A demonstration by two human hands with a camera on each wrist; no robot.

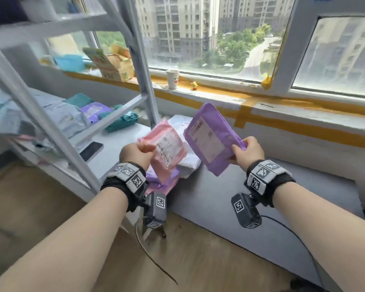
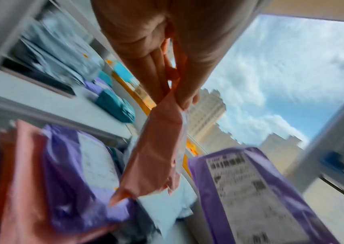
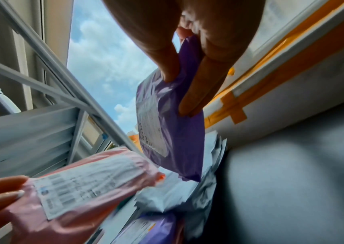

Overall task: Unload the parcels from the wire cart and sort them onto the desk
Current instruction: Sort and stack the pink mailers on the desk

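My left hand [image 1: 138, 151] pinches a pink parcel [image 1: 169, 149] by its left edge, label facing up; the same pink parcel [image 2: 156, 151] hangs from the fingers in the left wrist view. My right hand [image 1: 248, 151] grips a purple parcel [image 1: 211, 140] at its right edge, thumb on top, and the purple parcel [image 3: 171, 125] shows in the right wrist view. Both are held above the grey desk [image 1: 230, 199], over a small pile of white parcels [image 1: 190, 163] and purple parcels [image 1: 162, 182].
A white metal rack [image 1: 51, 127] stands at the left, with teal, purple and pale parcels [image 1: 72, 116] on its shelf and a dark phone [image 1: 92, 150]. A paper cup [image 1: 172, 79] and a paper bag [image 1: 114, 64] sit on the windowsill. A cable [image 1: 293, 230] trails over the desk.
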